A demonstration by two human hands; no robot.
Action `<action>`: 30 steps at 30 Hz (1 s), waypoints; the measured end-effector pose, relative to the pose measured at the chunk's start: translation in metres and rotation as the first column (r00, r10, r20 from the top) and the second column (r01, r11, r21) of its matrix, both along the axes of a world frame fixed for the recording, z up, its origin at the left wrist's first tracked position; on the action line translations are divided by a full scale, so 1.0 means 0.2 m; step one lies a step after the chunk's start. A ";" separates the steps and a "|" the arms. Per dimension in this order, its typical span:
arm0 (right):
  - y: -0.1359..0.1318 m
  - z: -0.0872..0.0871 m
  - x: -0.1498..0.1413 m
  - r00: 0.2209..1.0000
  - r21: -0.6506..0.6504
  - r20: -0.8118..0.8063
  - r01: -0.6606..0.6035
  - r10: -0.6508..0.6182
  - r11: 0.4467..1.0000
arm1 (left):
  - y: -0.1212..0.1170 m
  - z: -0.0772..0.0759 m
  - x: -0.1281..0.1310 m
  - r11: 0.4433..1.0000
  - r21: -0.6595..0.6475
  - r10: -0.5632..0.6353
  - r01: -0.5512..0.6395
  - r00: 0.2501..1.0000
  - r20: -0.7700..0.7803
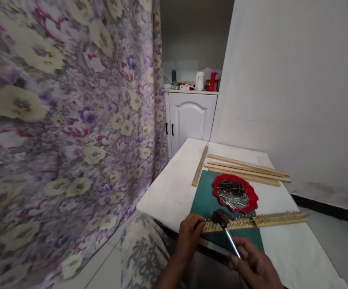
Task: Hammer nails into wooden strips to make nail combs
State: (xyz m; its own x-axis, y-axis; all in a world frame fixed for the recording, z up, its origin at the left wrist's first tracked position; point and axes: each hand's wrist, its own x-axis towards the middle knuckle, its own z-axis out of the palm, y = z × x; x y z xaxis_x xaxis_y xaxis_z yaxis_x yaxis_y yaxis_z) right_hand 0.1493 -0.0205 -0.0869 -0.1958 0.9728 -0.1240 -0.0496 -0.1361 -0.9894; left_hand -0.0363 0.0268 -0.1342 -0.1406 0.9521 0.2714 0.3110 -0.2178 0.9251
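My right hand (252, 261) is wrapped round the metal handle of a hammer (231, 240). The hammer's dark head is over a wooden strip (278, 219) studded with many upright nails. At the strip's left end is my left hand (190, 230), thumb and forefinger pinched together; what sits between the fingertips is too small to make out. Beneath the left part of the strip lies a green mat (202, 192). On the mat, just beyond the strip, stands a red scalloped dish (253, 196) heaped with loose nails (232, 194).
Several wooden strips (246, 165) lie across the far right of the white table (168, 188). Another strip (200, 164) points away on the left. A floral curtain (71, 120) hangs at left, a wall (297, 80) rises at right, and a white cabinet (192, 116) is behind.
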 end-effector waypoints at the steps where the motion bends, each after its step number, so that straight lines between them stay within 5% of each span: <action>1: 0.01 0.00 -0.03 0.999 -0.003 0.005 -0.032 0.032 0.999 | 0.00 0.00 0.00 1.000 -0.008 0.002 -0.002 1.000 0.015; 9: 0.05 -0.02 -0.10 0.991 0.063 0.036 -0.132 0.130 0.989 | 0.01 -0.03 0.00 1.000 -0.010 0.005 -0.005 1.000 0.005; 24: 0.05 -0.01 -0.10 0.990 0.175 0.063 -0.134 0.125 0.975 | 0.02 -0.02 -0.01 1.000 -0.002 -0.007 0.007 0.999 -0.034; 30: 0.03 0.02 -0.04 0.994 0.019 0.012 -0.108 0.107 0.994 | 0.02 -0.01 -0.01 1.000 0.023 -0.006 0.009 0.993 -0.117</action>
